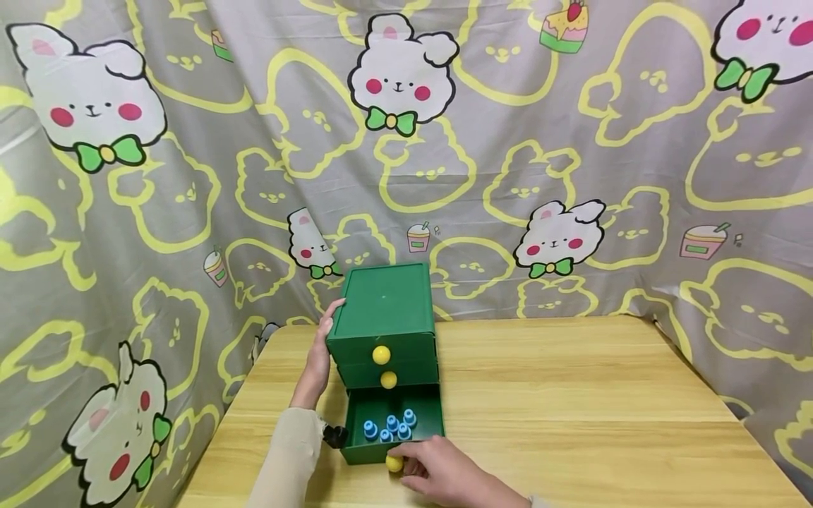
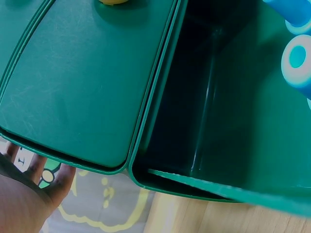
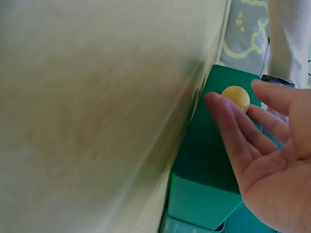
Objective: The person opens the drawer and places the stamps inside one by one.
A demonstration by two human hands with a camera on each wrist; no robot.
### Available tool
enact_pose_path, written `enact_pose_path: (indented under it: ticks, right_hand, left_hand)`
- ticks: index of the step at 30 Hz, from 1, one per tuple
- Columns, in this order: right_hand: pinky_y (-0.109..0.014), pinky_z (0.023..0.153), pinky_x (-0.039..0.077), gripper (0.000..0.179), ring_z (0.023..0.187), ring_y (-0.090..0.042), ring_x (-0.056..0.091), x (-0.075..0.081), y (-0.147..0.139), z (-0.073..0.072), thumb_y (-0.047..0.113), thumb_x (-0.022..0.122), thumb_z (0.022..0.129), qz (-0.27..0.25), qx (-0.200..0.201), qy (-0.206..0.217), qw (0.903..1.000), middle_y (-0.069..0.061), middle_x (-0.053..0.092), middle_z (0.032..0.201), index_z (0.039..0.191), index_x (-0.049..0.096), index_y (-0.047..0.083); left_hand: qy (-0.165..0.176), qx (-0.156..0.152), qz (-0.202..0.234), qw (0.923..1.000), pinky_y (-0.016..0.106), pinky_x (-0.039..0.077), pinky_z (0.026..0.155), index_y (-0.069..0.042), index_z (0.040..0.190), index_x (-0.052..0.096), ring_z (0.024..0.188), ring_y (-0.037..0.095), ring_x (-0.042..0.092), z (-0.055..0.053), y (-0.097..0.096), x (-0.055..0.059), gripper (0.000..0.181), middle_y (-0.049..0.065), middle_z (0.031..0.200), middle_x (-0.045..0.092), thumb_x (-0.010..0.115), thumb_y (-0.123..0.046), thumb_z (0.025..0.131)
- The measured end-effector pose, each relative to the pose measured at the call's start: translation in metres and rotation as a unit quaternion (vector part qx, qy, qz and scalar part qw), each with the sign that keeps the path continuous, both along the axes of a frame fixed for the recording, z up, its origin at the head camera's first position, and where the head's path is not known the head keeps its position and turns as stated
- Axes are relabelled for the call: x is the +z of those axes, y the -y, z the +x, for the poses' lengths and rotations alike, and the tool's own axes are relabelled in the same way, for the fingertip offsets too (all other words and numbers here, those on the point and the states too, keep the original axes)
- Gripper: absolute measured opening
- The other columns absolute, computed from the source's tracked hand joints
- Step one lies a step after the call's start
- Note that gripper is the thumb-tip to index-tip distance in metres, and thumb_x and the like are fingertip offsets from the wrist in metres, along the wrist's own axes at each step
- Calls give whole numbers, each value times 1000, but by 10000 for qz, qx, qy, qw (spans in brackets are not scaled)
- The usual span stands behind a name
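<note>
A green drawer cabinet (image 1: 384,310) stands on the table, its bottom drawer (image 1: 362,454) pulled out. Inside that drawer are several small blue pieces with ringed tops (image 1: 392,423), also partly seen in the left wrist view. My left hand (image 1: 317,360) rests along the cabinet's left side with fingers extended; in the left wrist view its fingers (image 2: 60,182) lie by the cabinet's edge. At the drawer front, my right hand (image 1: 444,469) holds the round yellow knob (image 1: 394,463) between thumb and fingers. The right wrist view shows this knob (image 3: 236,98) amid the fingers.
Two upper drawers are closed, each with a yellow knob (image 1: 381,355). The wooden table (image 1: 571,402) extends to the right of the cabinet. A patterned curtain (image 1: 483,162) hangs behind and to the left.
</note>
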State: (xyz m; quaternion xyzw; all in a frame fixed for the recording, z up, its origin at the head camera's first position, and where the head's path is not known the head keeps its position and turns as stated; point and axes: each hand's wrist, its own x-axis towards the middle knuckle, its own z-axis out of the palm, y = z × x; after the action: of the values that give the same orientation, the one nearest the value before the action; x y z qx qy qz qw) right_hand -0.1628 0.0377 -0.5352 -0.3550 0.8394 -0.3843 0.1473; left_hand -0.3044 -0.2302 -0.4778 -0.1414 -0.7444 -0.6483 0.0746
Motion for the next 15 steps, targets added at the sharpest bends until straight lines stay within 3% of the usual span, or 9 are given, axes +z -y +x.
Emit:
enact_pose_path:
  ticks: [4,8,15]
  right_hand:
    - [-16,72,54,43,83,9,60,-1,2,-1,17,72,96,162,167,55,9997,14,72,106,138,66,16]
    - [-16,73,54,41,84,9,60,-1,7,-1,14,73,94,93,135,59,9998,15,70,106,135,67,16]
    - [-15,72,51,29,82,8,58,-3,15,-2,15,78,92,125,-170,-663,9976,15,71,100,120,73,17]
  left_hand:
    - [4,-5,16,10000,70,14,118,-38,158,38,154,30,17,1,0,0,54,-5,170,18,23,-53,108]
    - [14,2,11,10000,70,14,118,-38,158,38,155,30,17,1,0,0,54,-5,170,18,23,-53,108]
    - [39,3,-5,10000,71,12,118,-35,159,36,156,33,14,1,0,0,55,-1,171,16,23,-52,108]
